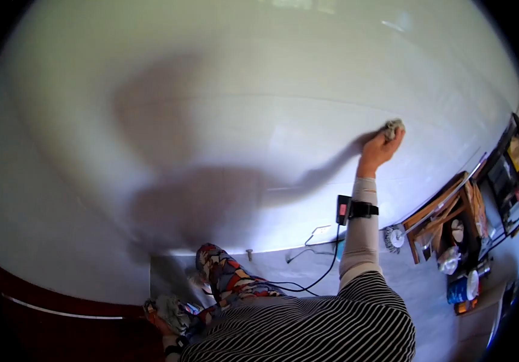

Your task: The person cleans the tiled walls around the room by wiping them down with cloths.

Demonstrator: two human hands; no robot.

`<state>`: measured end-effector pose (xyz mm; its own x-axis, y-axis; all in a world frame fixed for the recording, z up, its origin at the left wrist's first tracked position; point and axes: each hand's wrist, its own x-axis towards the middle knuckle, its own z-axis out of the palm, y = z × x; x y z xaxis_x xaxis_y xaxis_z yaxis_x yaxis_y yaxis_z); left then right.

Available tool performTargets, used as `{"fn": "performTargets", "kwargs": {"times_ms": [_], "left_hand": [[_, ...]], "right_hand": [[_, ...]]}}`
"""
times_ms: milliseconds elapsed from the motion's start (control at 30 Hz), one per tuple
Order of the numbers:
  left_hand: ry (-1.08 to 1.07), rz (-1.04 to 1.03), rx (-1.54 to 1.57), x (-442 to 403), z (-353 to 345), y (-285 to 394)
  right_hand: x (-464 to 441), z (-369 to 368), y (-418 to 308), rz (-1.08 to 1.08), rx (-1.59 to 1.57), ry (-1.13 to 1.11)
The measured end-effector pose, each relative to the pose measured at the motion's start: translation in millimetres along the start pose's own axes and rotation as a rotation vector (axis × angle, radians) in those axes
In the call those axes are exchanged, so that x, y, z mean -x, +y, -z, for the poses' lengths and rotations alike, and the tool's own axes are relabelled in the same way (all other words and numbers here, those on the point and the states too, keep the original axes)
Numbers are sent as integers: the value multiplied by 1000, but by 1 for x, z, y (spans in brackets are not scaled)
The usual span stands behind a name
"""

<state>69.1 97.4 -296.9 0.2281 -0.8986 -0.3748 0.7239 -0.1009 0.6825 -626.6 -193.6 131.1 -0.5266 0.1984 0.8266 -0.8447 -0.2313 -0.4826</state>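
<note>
Currently pressing a crumpled cloth (392, 126), gripped in the right hand (377, 151), against the wall (307, 139). Low down, touching a grey bundle (177, 314) with the left hand (159, 324); cannot tell whether gripping it. For any further stroke, would probably need even pressure.

On my right I see a wooden rack (409, 242), with a pale, round-headed brush (394, 239) just beside it. Past the brush, I make out a whitish plastic bag (449, 260) near a blue tub (457, 292). A white outlet (321, 230) shows near the middle of my view, and a dark red surface (54, 326) fills the lower left.
</note>
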Motion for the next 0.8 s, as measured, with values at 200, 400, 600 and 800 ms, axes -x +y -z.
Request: {"fn": "performTargets", "kwargs": {"times_ms": [200, 400, 600, 800], "left_hand": [[26, -31, 9, 0, -6, 7], [54, -48, 12, 18, -13, 10], [70, -74, 16, 39, -26, 9], [54, -97, 19, 47, -38, 9]], "right_hand": [[78, -35, -155, 377, -153, -325], [151, -49, -216, 754, -337, -639], [174, -40, -170, 1020, -447, -930], [238, 3, -113, 1360, -426, -1286]]}}
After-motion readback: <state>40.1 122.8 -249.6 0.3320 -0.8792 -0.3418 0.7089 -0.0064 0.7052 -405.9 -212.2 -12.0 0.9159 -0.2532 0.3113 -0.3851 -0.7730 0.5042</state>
